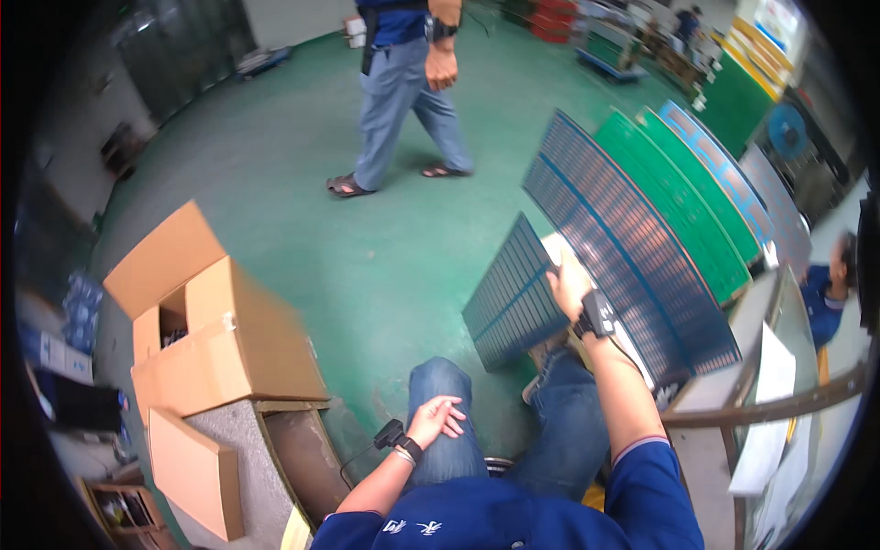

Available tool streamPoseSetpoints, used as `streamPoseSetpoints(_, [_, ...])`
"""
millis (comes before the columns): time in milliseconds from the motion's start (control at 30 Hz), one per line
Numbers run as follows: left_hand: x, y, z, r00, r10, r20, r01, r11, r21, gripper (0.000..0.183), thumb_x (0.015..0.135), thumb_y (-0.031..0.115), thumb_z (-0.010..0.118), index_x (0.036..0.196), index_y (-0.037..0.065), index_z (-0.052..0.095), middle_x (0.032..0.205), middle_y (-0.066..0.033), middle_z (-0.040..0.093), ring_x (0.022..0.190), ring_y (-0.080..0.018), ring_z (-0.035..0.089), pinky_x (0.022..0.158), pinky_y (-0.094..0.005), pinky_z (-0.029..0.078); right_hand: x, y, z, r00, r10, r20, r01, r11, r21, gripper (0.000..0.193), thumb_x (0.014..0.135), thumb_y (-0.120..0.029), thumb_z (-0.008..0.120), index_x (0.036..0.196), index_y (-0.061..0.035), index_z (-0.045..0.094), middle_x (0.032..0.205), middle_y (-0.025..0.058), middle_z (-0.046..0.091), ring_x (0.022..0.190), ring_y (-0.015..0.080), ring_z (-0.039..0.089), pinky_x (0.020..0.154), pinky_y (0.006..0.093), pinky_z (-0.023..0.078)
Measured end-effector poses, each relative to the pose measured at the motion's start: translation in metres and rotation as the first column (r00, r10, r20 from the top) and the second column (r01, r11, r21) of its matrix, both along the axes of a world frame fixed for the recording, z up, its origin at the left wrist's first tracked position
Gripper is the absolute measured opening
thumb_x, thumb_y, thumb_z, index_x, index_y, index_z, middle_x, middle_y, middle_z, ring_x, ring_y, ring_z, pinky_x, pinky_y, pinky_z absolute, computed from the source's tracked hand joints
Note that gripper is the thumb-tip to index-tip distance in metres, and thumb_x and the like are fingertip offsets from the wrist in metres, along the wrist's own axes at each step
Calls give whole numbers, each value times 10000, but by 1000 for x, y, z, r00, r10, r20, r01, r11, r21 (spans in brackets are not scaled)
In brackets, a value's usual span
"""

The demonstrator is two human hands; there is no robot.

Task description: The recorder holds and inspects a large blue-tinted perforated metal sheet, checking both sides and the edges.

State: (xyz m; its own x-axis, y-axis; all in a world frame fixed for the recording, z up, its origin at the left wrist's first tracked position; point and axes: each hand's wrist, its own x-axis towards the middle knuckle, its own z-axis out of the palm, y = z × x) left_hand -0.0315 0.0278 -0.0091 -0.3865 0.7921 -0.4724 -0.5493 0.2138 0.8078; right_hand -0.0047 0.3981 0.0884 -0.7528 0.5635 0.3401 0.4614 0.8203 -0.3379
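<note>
My right hand (570, 286) is closed on the edge of a small dark blue panel (513, 307) with a grid of slots, like a circuit-board panel. Beside that hand, a larger dark blue gridded panel (632, 247) leans upright; something white shows between the two. My left hand (435, 423) lies on my left thigh with its fingers spread loosely, holding nothing. Each wrist has a black strap carrying a small device.
Green panels (678, 197) stand behind the big blue one. An opened cardboard box (206, 339) is at the left, above a grey surface with a cardboard piece (192, 472). A person (394, 110) walks ahead on the green floor; another person (825, 293) is at the right edge.
</note>
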Motion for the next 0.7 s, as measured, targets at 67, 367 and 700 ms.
streamPoseSetpoints(67, [0, -2, -3, 999, -40, 1, 40, 999, 18, 282, 973, 179, 353, 1162, 12, 477, 890, -135, 626, 656, -180, 644, 555, -269, 551, -4, -6, -10, 996, -39, 74, 43, 998, -52, 558, 792, -186, 625, 1277, -42, 389, 1045, 240, 574, 925, 376, 586, 792, 438, 477])
streamPoseSetpoints(367, [-2, -8, 4, 999, -3, 35, 2, 1000, 12, 285, 969, 180, 348, 1169, 14, 466, 881, -106, 613, 636, -152, 634, 544, -264, 545, -19, -50, -10, 976, 79, 201, -44, 984, -173, 261, 868, -245, 516, 867, 5, 590, 767, 245, 607, 754, 423, 581, 669, 480, 465])
streamPoseSetpoints(700, [-3, -15, 0, 1000, -3, 25, 2, 1000, 24, 296, 968, 204, 350, 1165, 22, 475, 901, -116, 614, 650, -169, 636, 567, -281, 549, 37, -69, 67, 970, 142, -197, -205, 914, -351, 250, 893, -189, 507, 884, 52, 572, 730, 231, 610, 696, 386, 603, 606, 421, 451])
